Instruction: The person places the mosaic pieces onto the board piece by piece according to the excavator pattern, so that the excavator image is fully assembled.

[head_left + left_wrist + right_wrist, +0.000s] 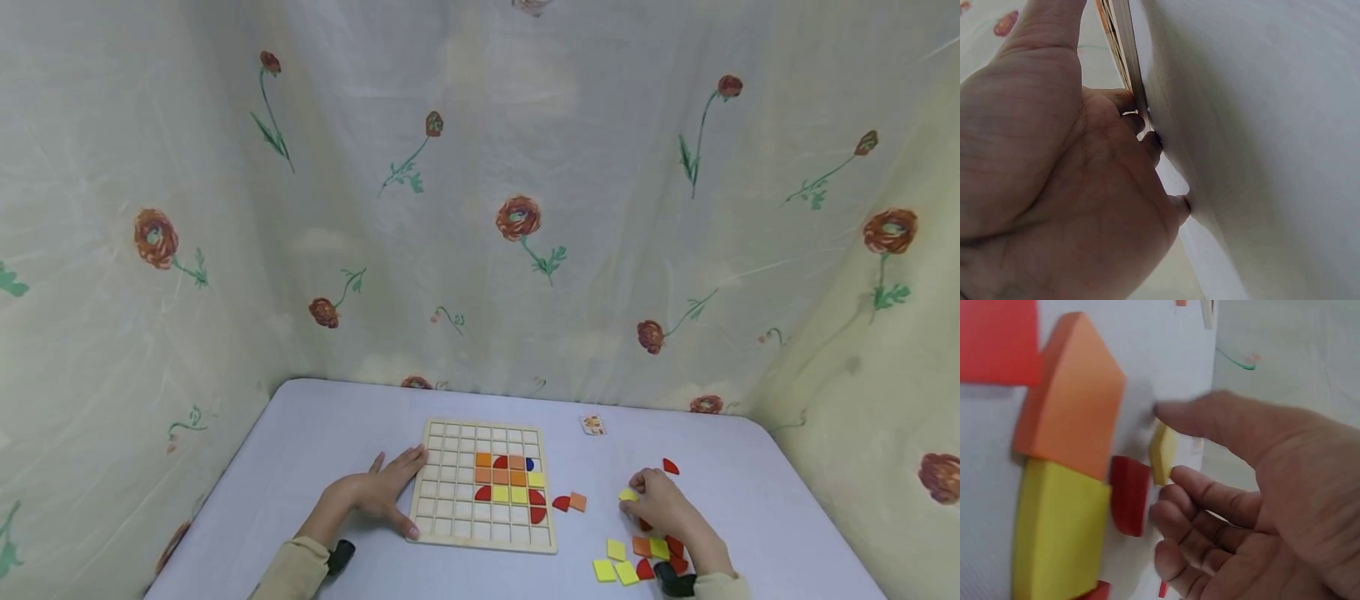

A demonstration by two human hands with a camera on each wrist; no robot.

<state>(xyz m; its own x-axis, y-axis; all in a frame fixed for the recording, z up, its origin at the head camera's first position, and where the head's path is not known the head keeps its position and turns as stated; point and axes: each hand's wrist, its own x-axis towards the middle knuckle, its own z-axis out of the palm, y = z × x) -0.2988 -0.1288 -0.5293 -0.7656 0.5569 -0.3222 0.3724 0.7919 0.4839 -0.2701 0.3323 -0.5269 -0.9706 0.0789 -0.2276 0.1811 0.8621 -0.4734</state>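
A wooden grid board [448, 505] lies on the table with orange, red, yellow and blue tiles in part of its squares. My left hand [386, 490] rests against its left side, fingers spread, the thumb at the near corner. In the left wrist view the fingertips of that hand [1079, 181] touch the board's edge [1125, 56] and the table. To the right of the board, my right hand [663, 502] pinches a yellow square tile [628, 495] between thumb and index finger. The right wrist view shows this yellow tile [1162, 453] near the tabletop, beside a red piece [1129, 495].
Several loose tiles lie near my right wrist, among them a yellow square [616, 549] and an orange square [641, 546]. An orange tile [577, 502] and a red quarter-round [561, 503] sit right of the board. A small picture card [592, 425] lies farther back. Flowered cloth [480, 250] hangs behind the table.
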